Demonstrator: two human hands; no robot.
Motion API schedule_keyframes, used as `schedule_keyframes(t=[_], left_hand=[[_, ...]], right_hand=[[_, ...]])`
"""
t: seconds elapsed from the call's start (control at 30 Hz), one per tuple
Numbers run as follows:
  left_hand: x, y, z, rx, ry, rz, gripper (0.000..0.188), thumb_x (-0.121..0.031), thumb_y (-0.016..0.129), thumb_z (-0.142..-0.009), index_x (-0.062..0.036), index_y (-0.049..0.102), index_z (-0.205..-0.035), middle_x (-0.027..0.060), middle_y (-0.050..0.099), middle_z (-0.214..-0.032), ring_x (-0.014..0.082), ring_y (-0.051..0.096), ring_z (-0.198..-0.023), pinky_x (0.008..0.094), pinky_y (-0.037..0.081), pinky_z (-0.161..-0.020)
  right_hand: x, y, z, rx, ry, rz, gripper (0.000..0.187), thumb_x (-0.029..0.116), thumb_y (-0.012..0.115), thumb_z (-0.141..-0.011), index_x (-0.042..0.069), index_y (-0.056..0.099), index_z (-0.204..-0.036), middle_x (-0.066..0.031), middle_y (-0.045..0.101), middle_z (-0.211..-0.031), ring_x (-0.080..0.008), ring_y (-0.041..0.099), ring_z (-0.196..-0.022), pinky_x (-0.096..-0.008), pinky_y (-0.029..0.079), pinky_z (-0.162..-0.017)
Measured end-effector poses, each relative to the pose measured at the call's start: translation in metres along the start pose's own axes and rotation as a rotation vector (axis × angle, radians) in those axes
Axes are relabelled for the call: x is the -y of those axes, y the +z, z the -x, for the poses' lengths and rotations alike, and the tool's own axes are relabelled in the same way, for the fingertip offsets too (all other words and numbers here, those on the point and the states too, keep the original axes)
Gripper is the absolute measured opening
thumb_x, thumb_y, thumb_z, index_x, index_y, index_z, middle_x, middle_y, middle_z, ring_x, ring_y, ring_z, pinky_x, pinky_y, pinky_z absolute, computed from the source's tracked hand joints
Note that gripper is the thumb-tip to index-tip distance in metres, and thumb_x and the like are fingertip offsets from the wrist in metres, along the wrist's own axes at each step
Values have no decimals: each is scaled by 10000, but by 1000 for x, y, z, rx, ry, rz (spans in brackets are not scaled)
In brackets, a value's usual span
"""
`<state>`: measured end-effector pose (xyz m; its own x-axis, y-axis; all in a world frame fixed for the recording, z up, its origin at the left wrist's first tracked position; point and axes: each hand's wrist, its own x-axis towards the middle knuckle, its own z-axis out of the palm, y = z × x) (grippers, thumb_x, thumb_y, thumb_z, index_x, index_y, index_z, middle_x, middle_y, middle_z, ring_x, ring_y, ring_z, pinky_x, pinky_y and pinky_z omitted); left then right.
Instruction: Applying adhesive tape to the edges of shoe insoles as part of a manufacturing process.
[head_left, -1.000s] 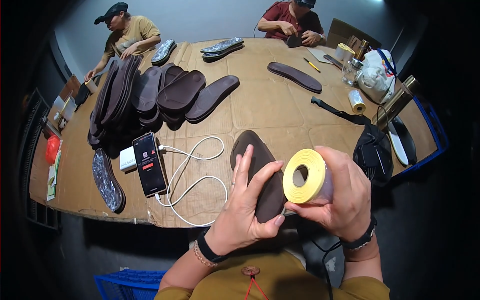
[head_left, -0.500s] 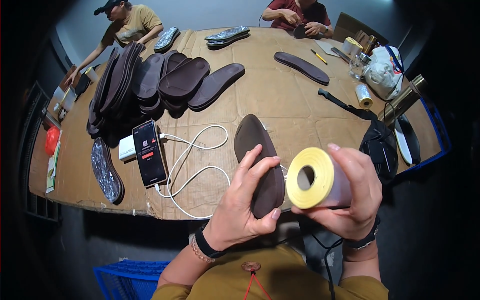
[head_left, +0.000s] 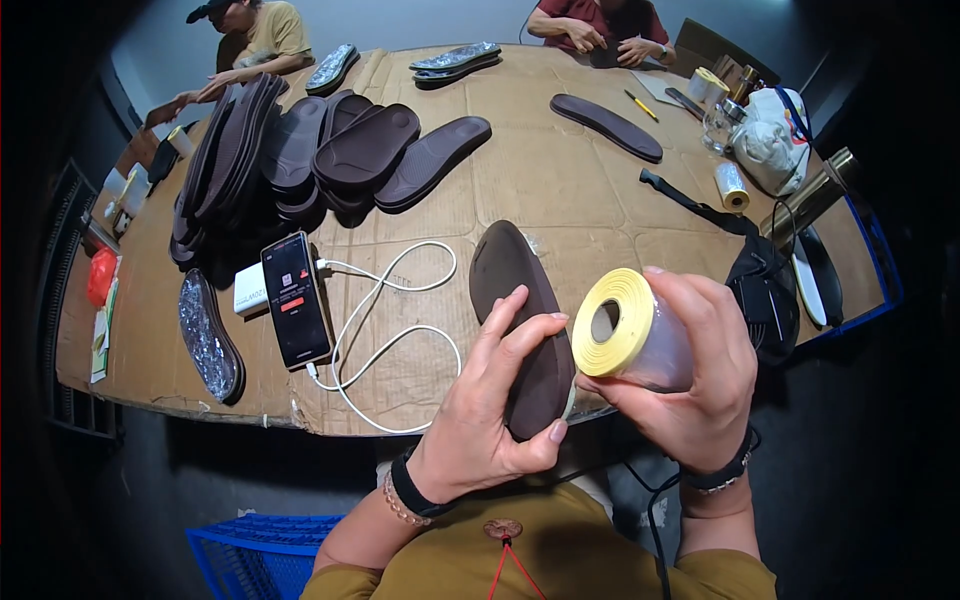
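In my left hand (head_left: 490, 400) is a dark brown shoe sole (head_left: 515, 270), held upright on its edge with the fingers over one face and the thumb at its lower end. My right hand (head_left: 700, 375) grips a thick roll of clear film (head_left: 660, 345) with a yellow end face and a hollow core, just right of the sole. A pale strip shows along the sole's lower right edge. Left of my hands lie a phone (head_left: 297, 310) and its looped white cable (head_left: 345, 350).
A pile of brown soles (head_left: 365, 150) covers the table's left side. A film-wrapped sole (head_left: 208, 340) lies near the front edge, a bare sole (head_left: 607, 128) farther right. A black strap bag (head_left: 765, 300) and a metal flask (head_left: 815, 200) stand right. Two people sit across the cardboard-covered table (head_left: 560, 200).
The roll in my right hand has moved slightly up and tilted, showing more of its side. My left hand keeps its hold on the sole. The person at far left has drawn an arm back.
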<state>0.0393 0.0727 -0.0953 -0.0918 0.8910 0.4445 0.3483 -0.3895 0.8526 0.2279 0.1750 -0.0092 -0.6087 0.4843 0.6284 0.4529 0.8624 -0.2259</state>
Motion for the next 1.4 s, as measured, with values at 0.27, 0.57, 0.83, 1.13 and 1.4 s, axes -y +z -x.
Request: schedule_keyframes(t=[0.27,0.57,0.83,1.13,1.4], left_hand=[[-2,8,8,-102,-61,3,688,-197,741,-757,-23,550,-1394,240,526,-1454,483,391,-1503,558,347,-1223],[5,8,13,-126,-24,-38,643,-169,742,-737,-36,579,-1345,192,585,-1376,459,433,-1474,547,367,-1208],[5,5,12,-78,-70,12,727,-168,772,-712,-38,545,-1390,153,565,-1409,454,382,-1500,543,367,-1207],[5,1,9,-68,-56,39,781,-154,766,-685,-47,520,-1419,159,551,-1428,457,367,-1503,541,366,-1204],[13,0,13,-53,-2,-127,805,-338,764,-734,-88,531,-1462,266,374,-1592,389,481,-1417,406,586,-896]], right_hand=[[2,10,9,147,46,-30,890,295,993,-620,62,607,-1387,-155,591,-1208,-356,633,-1020,-451,524,-868],[-17,18,14,204,-27,-210,855,324,984,-668,23,587,-1363,-171,660,-1194,-363,669,-1041,-444,545,-890],[-9,13,17,-106,-107,-140,852,328,1036,-600,-10,637,-1273,-180,679,-1141,-357,700,-995,-423,599,-819],[0,13,27,-225,-62,10,944,391,1049,-610,0,575,-1327,-156,636,-1206,-310,665,-1081,-406,570,-946],[-4,23,16,-185,-67,7,860,304,1035,-613,1,618,-1301,-160,658,-1185,-340,678,-1023,-422,578,-865]])
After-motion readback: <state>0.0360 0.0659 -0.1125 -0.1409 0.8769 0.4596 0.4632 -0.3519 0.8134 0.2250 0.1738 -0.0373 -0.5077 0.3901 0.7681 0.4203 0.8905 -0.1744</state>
